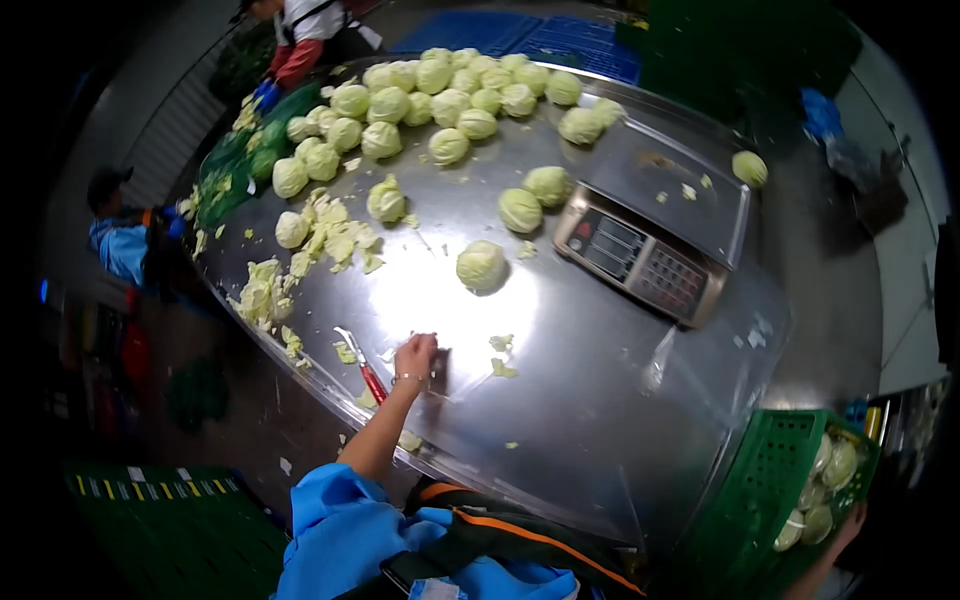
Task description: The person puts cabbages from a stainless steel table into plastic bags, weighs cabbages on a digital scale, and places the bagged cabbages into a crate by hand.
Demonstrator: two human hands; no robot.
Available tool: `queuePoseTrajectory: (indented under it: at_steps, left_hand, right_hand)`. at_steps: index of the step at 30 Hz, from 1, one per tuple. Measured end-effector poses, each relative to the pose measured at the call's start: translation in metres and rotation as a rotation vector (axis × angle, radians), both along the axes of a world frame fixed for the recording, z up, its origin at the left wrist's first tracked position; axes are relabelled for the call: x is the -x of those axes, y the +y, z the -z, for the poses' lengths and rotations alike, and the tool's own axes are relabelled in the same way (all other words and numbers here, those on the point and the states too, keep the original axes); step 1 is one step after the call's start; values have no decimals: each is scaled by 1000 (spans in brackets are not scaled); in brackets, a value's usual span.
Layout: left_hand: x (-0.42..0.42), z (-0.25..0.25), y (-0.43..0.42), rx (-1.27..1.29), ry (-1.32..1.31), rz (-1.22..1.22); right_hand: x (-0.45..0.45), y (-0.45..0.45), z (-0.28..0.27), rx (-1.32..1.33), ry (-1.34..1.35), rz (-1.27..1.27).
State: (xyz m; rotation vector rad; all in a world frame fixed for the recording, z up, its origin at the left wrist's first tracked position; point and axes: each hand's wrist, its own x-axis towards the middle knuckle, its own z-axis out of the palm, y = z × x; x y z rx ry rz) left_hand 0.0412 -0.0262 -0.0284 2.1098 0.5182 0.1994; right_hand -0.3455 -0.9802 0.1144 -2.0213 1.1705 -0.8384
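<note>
My left hand [415, 358] rests low over the metal table [590, 385], its fingers curled closed. Clear film lies around it, but what the fingers hold, if anything, is hidden. Just left of that wrist lies a knife [370, 378] with a red handle and a curved blade. A single cabbage [481, 266] sits beyond the hand, with leaf scraps [503, 368] to its right. At the far lower right, my right hand [853, 524] is beside the rim of a green crate [783, 447] holding several cabbages [818, 522] that look wrapped. Its fingers are dim and partly hidden.
A digital scale [655, 225] stands on the table's right side, with two cabbages [520, 210] beside it. Many cabbages [390, 105] cover the far end. Loose leaves [335, 232] and a green net [230, 180] lie left. Two co-workers [125, 245] stand along the left edge.
</note>
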Motion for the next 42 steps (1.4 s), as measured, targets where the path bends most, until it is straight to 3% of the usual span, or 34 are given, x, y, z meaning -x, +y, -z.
queuePoseTrajectory:
  at_steps: [1, 3, 5, 6, 8, 11, 12, 13, 14, 15, 16, 18, 19, 20, 22, 23, 24, 26, 29, 30, 33, 35, 38, 39, 40, 42]
  left_hand:
    - [-17, -24, 4, 44, -137, -175]
    - [-39, -82, 14, 217, -601, -191]
    - [-25, -144, 16, -238, -699, 168]
    - [-18, -155, 11, -163, -588, 294]
    - [-13, -110, 6, -149, -373, 448]
    - [-5, -61, -1, -408, -526, 729]
    - [0, -59, -4, -341, -488, 753]
    - [1, -62, -2, -271, -448, 772]
    - [-4, -71, 11, -250, -439, 783]
    - [-8, -81, 27, -232, -426, 785]
    - [-13, -85, 47, -214, -404, 788]
    - [-48, -81, 131, -290, -422, 661]
    - [-65, -58, 187, -512, -400, 427]
    - [-89, -28, 245, -540, -276, 101]
    - [-146, -4, 360, -675, -96, -329]
    - [-169, -9, 393, -555, -5, -499]
    - [-191, -11, 409, -491, 8, -448]
    - [-224, -15, 428, -363, 25, -351]
    - [-246, -16, 411, -366, 253, -195]
    - [-252, -20, 411, -310, 237, -223]
    - [-249, -33, 389, 281, -79, -228]
    - [-234, -98, 332, 432, -87, 197]
    - [-226, -125, 273, 168, -120, 627]
    - [-233, -131, 269, 139, -125, 726]
    - [-251, -125, 279, -12, -168, 668]
    - [-308, -69, 317, -369, -296, 252]
  right_hand:
    - [-46, 34, -34, 100, 32, -126]
    - [-148, 143, -92, -46, -118, -291]
    - [-231, 229, -119, -104, -99, -399]
    - [-266, 250, -107, -110, -134, -497]
    - [-342, 367, -87, -139, -152, -628]
    - [-404, 575, -48, -327, -85, -1075]
    - [-405, 637, -39, -329, 195, -1170]
    - [-394, 679, -2, -387, 269, -1214]
    - [-384, 720, 34, -97, 301, -1253]
    - [-386, 744, 55, -65, 397, -1164]
    - [-385, 761, 74, -38, 493, -1073]
    - [-375, 747, 116, -411, 355, -896]
    - [-366, 733, 129, -457, 298, -850]
    - [-351, 717, 137, -505, 249, -788]
    - [-319, 689, 131, -319, 383, -697]
    - [-291, 645, 158, -215, 417, -752]
    - [-272, 616, 164, -405, 427, -674]
    - [-276, 657, 121, 173, 392, -484]
    - [-317, 693, 68, 228, 589, -469]
    - [-338, 715, 51, 159, 481, -547]
    - [-421, 794, 26, -145, 240, -740]
    - [-468, 859, 14, -612, 114, -900]
    - [-545, 964, 8, -1850, -168, -942]
    - [-554, 965, 20, -1902, -132, -877]
    - [-564, 963, 34, -1954, -105, -812]
    - [-577, 942, 52, -1966, -79, -649]
